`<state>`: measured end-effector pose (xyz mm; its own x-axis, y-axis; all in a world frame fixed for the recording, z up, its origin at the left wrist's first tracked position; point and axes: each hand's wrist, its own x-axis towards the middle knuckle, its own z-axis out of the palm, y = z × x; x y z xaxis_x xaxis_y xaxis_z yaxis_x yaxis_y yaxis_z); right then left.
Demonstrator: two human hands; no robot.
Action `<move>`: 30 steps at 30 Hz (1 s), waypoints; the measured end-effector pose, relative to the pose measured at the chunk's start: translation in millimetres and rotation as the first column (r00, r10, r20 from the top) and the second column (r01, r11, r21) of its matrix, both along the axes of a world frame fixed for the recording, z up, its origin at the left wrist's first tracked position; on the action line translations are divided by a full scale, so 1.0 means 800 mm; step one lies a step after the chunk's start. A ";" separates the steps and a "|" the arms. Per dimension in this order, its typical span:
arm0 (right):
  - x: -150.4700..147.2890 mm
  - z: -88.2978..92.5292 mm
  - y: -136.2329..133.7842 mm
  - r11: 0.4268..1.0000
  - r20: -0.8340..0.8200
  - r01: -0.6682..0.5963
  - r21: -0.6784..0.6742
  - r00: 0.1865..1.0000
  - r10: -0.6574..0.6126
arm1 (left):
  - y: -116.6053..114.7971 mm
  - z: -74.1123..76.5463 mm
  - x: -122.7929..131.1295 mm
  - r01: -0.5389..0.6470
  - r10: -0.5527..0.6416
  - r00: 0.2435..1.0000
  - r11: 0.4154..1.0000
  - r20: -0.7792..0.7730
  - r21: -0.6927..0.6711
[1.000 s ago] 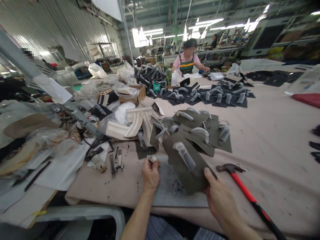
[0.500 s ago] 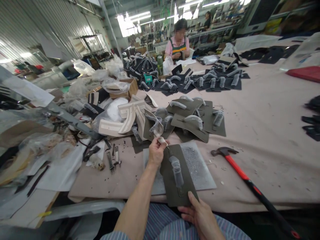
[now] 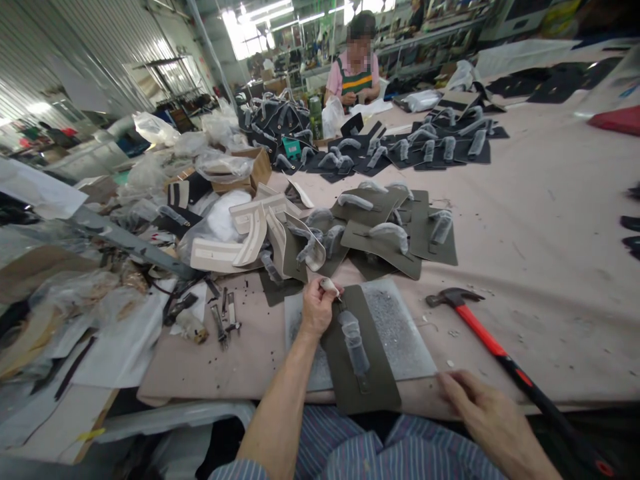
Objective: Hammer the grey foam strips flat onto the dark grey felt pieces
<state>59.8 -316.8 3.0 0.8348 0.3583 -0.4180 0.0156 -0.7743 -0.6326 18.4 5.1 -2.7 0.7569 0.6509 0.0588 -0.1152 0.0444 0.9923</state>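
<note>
A dark olive panel [image 3: 377,360] with a plastic-wrapped handle [image 3: 354,343] lies in front of me, partly on a grey speckled board [image 3: 400,333] and reaching the table's front edge. My left hand [image 3: 319,308] is at the panel's upper left corner, fingers pinched on a small white piece [image 3: 329,287] whose thin dark end meets the panel near the handle's top; its kind is unclear. Right of the panel and apart from it, my right hand [image 3: 483,407] hovers over the front edge, fingers loosely bent, holding nothing. A claw hammer [image 3: 480,327] with red and black handle lies beyond it.
Similar olive panels [image 3: 380,233] and cream-backed pieces [image 3: 250,233] are piled beyond the board. Black panels [image 3: 370,157] cover the far side, where a person [image 3: 353,73] sits. Small metal tools [image 3: 225,317] and plastic bags [image 3: 100,300] lie at left.
My right hand has let go of the panel's lower right corner and moved right, towards the hammer. My left hand keeps its pinch at the panel's top. The view has tilted slightly.
</note>
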 end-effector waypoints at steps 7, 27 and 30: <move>0.076 -0.008 -0.063 0.918 0.516 0.040 -0.394 0.837 0.185 | -0.004 0.000 0.000 -0.008 0.017 0.999 0.986 -0.047 0.168; 0.089 0.021 -0.035 0.949 -0.472 0.264 0.171 0.868 -0.156 | -0.012 -0.006 -0.006 -0.073 0.142 0.984 0.878 -0.111 0.472; 0.077 0.042 -0.017 0.762 -0.772 0.578 0.292 0.613 -0.170 | -0.008 -0.007 -0.005 -0.072 0.101 0.992 0.950 -0.078 0.304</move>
<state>121.3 -330.7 36.3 0.4937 0.3925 -0.7760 -0.7788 -0.1975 -0.5954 14.6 -1.1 -8.4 0.7097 0.6772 0.1942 -0.0134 -0.2626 0.9648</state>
